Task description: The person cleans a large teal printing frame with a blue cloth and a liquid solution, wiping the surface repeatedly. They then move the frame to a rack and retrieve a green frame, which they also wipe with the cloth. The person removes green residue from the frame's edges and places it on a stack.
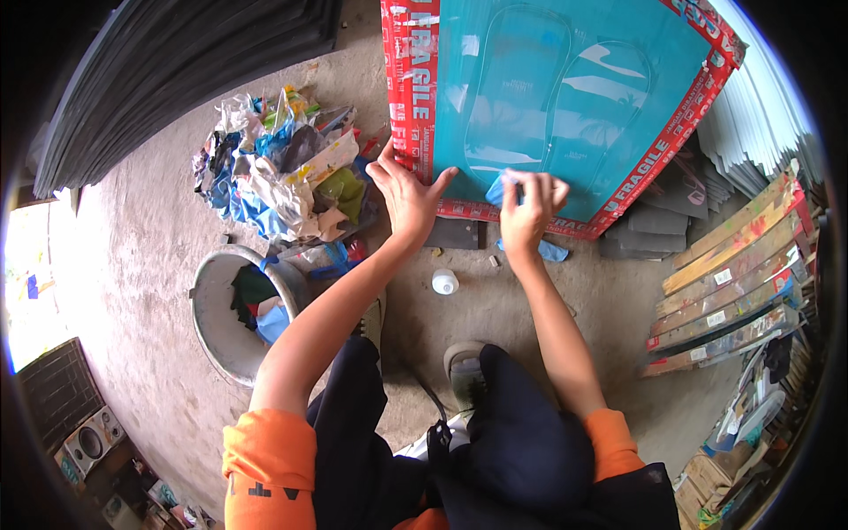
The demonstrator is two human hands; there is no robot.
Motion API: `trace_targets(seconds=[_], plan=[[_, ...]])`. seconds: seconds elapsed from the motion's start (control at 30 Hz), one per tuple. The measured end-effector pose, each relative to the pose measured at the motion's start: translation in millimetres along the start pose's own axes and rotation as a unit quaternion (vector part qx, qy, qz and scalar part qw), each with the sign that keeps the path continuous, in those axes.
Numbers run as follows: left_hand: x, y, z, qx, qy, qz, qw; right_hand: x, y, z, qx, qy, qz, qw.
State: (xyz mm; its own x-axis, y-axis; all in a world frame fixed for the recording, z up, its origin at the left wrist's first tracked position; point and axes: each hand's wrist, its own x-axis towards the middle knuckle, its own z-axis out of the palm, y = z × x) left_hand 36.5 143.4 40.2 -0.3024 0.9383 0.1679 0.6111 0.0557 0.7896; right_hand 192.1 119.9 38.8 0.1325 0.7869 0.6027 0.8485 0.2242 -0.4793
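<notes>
A large teal sheet [565, 97] edged with red tape lies tilted on the concrete floor in front of me. My left hand [408, 196] rests flat on its lower left corner, fingers spread over the red tape border. My right hand [533, 205] grips a blue cloth [500, 190] and presses it against the sheet's lower edge. More of the blue cloth hangs below my wrist [552, 252]. Two rounded oblong outlines show on the teal surface.
A small white bottle [444, 282] stands on the floor between my arms. A grey metal bucket [212, 318] with rags sits at left, below a heap of plastic scraps [283, 168]. Wooden planks [733, 274] lie stacked at right. Dark sheets [177, 62] lean at upper left.
</notes>
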Motion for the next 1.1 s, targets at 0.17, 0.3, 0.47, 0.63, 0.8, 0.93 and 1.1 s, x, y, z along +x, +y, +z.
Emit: trace_targets(seconds=[0.17,0.3,0.47,0.63,0.8,0.93,1.1], plan=[[-1.1,-5.2,0.7,0.011,0.003,0.019,1.000,-58.9,0.4,-17.5,0.114,-0.180,-0.012,0.977],[-2.4,-1.0,-0.5,0.017,-0.010,-0.002,1.000,-88.2,42.4,-46.4,0.071,-0.142,0.103,0.982],[-2.4,-0.8,-1.6,0.023,-0.016,-0.004,1.000,-104.1,55.7,-42.6,-0.048,-0.216,0.044,0.974],[-2.0,-2.5,-1.6,0.040,-0.021,0.000,0.999,-85.4,54.8,-38.2,-0.015,-0.071,0.007,0.997],[-1.5,-7.7,1.3,0.019,-0.001,0.024,1.000,-23.2,26.0,-39.9,0.076,0.057,0.062,0.994],[-1.0,-9.8,3.1,0.025,-0.004,0.026,0.999,13.6,25.1,-15.2,0.064,0.090,-0.006,0.994],[-1.6,-5.2,1.2,0.011,-0.002,0.018,1.000,8.3,7.6,-5.1,0.111,0.101,0.051,0.987]])
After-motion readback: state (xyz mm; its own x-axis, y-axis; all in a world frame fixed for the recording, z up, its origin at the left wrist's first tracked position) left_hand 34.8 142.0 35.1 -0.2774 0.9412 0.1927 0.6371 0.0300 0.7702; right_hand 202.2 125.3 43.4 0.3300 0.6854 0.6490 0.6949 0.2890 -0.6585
